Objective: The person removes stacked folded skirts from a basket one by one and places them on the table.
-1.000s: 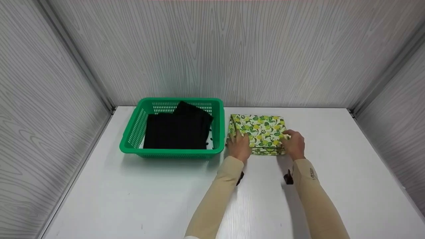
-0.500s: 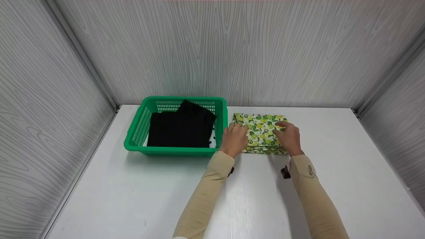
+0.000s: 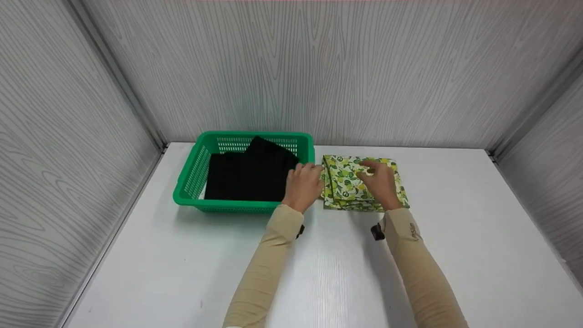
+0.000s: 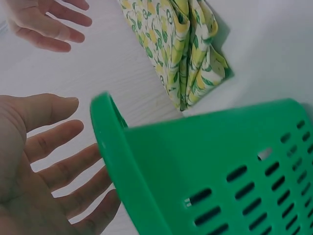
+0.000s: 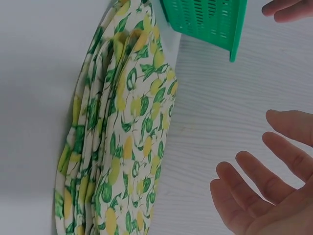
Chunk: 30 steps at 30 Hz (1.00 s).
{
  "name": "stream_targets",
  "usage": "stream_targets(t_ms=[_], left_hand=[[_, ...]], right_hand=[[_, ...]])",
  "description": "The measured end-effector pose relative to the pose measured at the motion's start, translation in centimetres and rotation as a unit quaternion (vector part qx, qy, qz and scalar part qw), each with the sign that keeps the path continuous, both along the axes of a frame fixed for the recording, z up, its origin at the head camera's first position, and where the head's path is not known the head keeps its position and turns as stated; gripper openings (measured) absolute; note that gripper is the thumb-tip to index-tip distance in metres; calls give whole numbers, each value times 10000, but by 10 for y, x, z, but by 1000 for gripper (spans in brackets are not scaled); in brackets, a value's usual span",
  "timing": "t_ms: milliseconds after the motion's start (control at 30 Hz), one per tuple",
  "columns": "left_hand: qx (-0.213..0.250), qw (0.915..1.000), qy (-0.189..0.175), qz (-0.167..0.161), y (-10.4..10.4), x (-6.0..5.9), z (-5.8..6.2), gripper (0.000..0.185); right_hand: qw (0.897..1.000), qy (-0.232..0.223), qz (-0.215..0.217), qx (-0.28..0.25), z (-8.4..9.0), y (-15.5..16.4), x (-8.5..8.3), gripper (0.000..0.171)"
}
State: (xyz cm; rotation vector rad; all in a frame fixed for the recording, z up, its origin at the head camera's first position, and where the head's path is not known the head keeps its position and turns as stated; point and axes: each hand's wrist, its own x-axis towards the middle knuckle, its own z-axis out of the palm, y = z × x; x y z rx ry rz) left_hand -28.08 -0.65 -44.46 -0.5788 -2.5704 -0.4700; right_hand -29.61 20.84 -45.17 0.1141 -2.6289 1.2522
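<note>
A folded cloth printed with yellow lemons and green leaves [image 3: 348, 189] lies in layers on the table, right of a green plastic basket [image 3: 237, 204]. My left hand [image 3: 304, 187] is over the basket's right front corner. In the left wrist view its fingers [image 4: 68, 166] are loosely spread beside the basket rim and hold nothing; whether they touch the rim I cannot tell. Above the lemon-print cloth hovers my right hand [image 3: 380, 184]. Its fingers [image 5: 266, 181] are relaxed and apart from the cloth in the right wrist view.
Folded black fabric [image 3: 246, 177] lies inside the basket, one piece angled up at the back. The white table [image 3: 328, 273] meets a wood-grain panel [image 3: 291, 68] behind, with side panels left and right.
Both hands have come off the lemon-print cloth and moved left. The left hand is now at the basket's edge, the right above the cloth. The head view has shifted slightly.
</note>
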Motion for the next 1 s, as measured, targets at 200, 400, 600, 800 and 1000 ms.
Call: stream_targets(t_ms=[200, 400, 600, 800, 1000], left_hand=[[-21, 9998, -111, 168, -16, 0, 2, 22], [-6, 9991, -234, 354, -34, 1, 2, 27], [-13, 9978, -438, 501, -51, 3, 4, 28], [138, 9957, -638, 651, -69, 4, 7, 29], [233, 9952, -602, 729, -89, 4, 6, 29]], right_hand=[[9996, 101, 188, -192, 6, -21, -2, 30], [9985, 60, 411, -360, 11, -44, -2, 29], [9972, 168, 581, -432, 13, -65, -3, 28], [9949, 191, 817, -559, 15, -86, -3, 28], [9933, 137, 987, -585, 17, -108, -2, 29]])
